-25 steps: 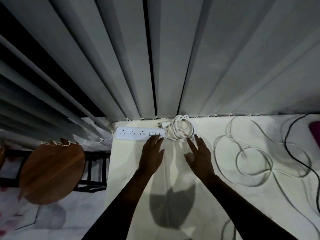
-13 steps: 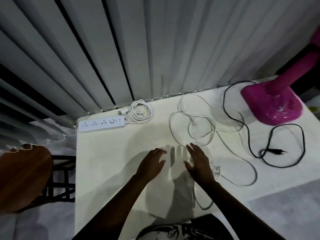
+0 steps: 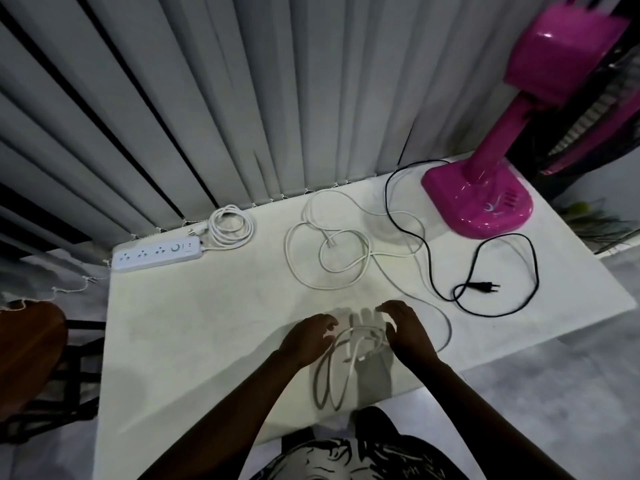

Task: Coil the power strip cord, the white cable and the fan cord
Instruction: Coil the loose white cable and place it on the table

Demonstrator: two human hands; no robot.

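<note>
Our left hand (image 3: 308, 337) and right hand (image 3: 407, 329) flank the white cable (image 3: 349, 268) end on the tabletop (image 3: 207, 323). Each grip looks loosely curled; whether either pinches cable, we cannot tell.

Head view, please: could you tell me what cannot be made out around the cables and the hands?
- Fan: its head is blurred and cut off by the top right edge.
- White cable: its near end passes between the left hand and right hand; whether either hand has a grip on it cannot be told.
- Power strip: the socket markings are too small to read.
- Fan cord: its join to the fan base is hidden behind the base.
</note>
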